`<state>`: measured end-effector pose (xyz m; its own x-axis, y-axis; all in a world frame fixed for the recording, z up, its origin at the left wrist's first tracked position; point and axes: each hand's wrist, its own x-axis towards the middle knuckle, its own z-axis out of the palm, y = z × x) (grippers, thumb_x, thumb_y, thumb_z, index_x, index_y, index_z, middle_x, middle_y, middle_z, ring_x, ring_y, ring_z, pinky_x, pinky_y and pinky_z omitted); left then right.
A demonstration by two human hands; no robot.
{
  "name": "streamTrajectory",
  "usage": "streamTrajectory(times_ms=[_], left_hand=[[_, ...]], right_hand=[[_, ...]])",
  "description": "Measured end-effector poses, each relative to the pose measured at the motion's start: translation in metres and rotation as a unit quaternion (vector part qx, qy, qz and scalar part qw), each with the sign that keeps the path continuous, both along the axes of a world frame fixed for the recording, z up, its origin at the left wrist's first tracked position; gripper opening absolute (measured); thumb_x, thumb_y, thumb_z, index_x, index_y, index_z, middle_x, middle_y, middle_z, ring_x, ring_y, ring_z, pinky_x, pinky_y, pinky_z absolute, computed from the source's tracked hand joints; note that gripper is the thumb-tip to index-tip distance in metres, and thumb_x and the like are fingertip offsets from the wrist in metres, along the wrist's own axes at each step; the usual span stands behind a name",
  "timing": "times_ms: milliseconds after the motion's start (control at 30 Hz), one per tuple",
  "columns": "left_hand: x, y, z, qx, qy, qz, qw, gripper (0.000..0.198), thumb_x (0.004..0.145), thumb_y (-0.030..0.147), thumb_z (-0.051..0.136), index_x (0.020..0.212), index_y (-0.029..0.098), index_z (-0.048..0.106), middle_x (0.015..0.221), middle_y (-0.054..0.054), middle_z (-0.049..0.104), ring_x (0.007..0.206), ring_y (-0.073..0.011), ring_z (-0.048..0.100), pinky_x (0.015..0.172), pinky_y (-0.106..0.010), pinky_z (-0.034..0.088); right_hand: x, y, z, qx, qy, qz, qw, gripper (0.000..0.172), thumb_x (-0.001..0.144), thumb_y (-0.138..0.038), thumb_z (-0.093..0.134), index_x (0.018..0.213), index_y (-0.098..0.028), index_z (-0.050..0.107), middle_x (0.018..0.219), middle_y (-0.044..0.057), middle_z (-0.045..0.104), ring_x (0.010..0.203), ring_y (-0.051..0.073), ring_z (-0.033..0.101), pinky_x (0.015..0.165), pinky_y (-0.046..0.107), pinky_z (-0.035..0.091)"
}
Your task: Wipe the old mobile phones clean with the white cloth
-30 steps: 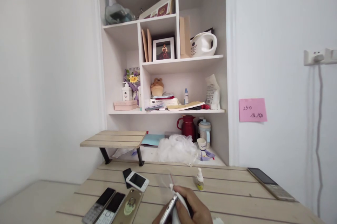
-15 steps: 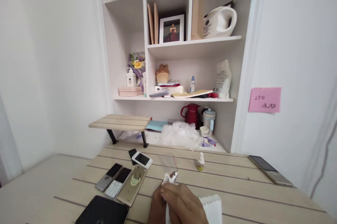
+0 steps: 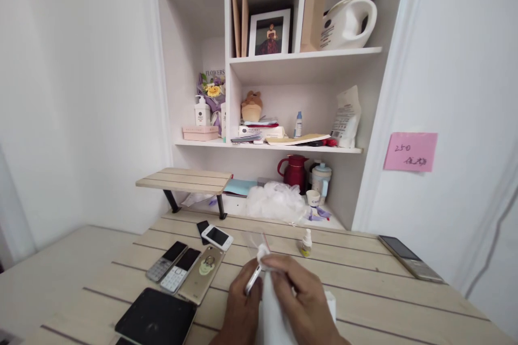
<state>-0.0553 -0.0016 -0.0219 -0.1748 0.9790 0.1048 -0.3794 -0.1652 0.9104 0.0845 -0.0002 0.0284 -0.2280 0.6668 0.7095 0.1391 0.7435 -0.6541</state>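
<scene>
Phone [image 3: 253, 279] in left hand [image 3: 238, 310], against cloth [image 3: 272, 310]

Bouquet wrapping [image 3: 213, 72], left bay of the middle shelf: printed "FLOWERS" across the top.

Pink sticky note [image 3: 410, 151], on the wall to my right: handwritten "250", with two characters below it I can't make out.

Small white cup [image 3: 312, 198], bottom shelf: dark letters "CH", the rest turned away.

White jug [image 3: 348, 21], upper shelf: round dark logo, too small to read.

Pump bottle [image 3: 199, 115] and white pouch [image 3: 346, 115]: printed labels, illegible.

Phone [image 3: 253, 279] in my left hand [image 3: 238, 312] shows edge-on, no marking legible. The cloth [image 3: 272, 315] in my right hand [image 3: 303, 302] is plain.
</scene>
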Motion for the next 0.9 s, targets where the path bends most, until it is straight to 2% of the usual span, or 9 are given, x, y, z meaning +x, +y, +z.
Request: streamTrajectory(times_ms=[67,167,300,400,533,667,767,900], left_hand=[[0.0,0.002,0.0,0.057,0.076,-0.006,0.995,0.034,0.076,0.035,0.07,0.106,0.02,0.074,0.119,-0.012,0.069,0.122,-0.0326,0.054,0.107,-0.041,0.04],[0.002,0.001,0.002,0.136,0.171,-0.017,0.976,0.033,0.084,0.038,0.062,0.111,0.023,0.073,0.123,-0.011,0.067,0.123,-0.0313,0.053,0.109,-0.041,0.038],[0.0,-0.003,0.007,0.112,0.131,-0.014,0.985,0.031,0.077,0.036,0.071,0.105,0.024,0.075,0.123,-0.012,0.066,0.124,-0.0346,0.051,0.106,-0.042,0.041],[0.001,0.0,0.001,0.098,0.112,0.056,0.987,0.035,0.071,0.037,0.075,0.104,0.025,0.076,0.134,-0.012,0.059,0.131,-0.0372,0.044,0.109,-0.044,0.039],[0.005,0.01,-0.017,0.132,0.144,0.149,0.969,0.037,0.072,0.044,0.073,0.105,0.026,0.076,0.142,-0.011,0.051,0.136,-0.0388,0.036,0.114,-0.047,0.032],[0.008,0.018,-0.03,0.17,0.189,0.196,0.947,0.037,0.079,0.048,0.067,0.107,0.026,0.076,0.142,-0.012,0.051,0.132,-0.037,0.042,0.115,-0.047,0.027],[0.009,0.021,-0.035,0.216,0.205,0.228,0.927,0.036,0.083,0.048,0.062,0.108,0.026,0.075,0.139,-0.015,0.053,0.131,-0.0354,0.044,0.115,-0.047,0.027],[0.008,0.02,-0.035,0.269,0.266,0.262,0.888,0.03,0.086,0.039,0.061,0.109,0.028,0.074,0.137,-0.013,0.055,0.132,-0.0341,0.042,0.115,-0.048,0.025]], right_hand=[[0.006,0.007,-0.001,-0.096,0.053,-0.051,0.993,0.022,0.09,-0.03,0.057,0.102,-0.023,0.074,0.102,0.008,0.075,0.097,0.024,0.07,0.082,0.03,0.057],[0.01,0.009,-0.001,-0.155,0.062,-0.026,0.986,0.024,0.086,-0.034,0.061,0.1,-0.021,0.075,0.102,0.009,0.075,0.098,0.027,0.069,0.085,0.032,0.056],[0.007,0.004,0.002,-0.18,0.071,0.016,0.981,0.023,0.082,-0.035,0.065,0.096,-0.02,0.076,0.102,0.01,0.075,0.099,0.028,0.069,0.088,0.036,0.055],[0.005,0.001,0.004,-0.208,0.098,0.03,0.973,0.032,0.08,-0.039,0.067,0.104,-0.019,0.075,0.108,0.012,0.073,0.103,0.029,0.067,0.09,0.038,0.054],[0.006,-0.002,0.007,-0.219,0.086,0.066,0.97,0.04,0.08,-0.038,0.067,0.115,-0.019,0.071,0.115,0.012,0.07,0.104,0.029,0.066,0.09,0.039,0.054],[0.004,-0.002,0.005,-0.174,0.073,0.059,0.98,0.031,0.08,-0.038,0.068,0.106,-0.021,0.075,0.115,0.011,0.07,0.107,0.028,0.065,0.094,0.037,0.051],[0.0,0.003,-0.005,-0.138,0.043,0.014,0.989,0.026,0.08,-0.036,0.069,0.102,-0.023,0.075,0.113,0.011,0.07,0.111,0.028,0.062,0.098,0.037,0.049],[-0.003,0.008,-0.015,-0.173,0.038,-0.003,0.984,0.028,0.08,-0.032,0.067,0.105,-0.022,0.073,0.118,0.01,0.068,0.112,0.028,0.061,0.099,0.037,0.048]])
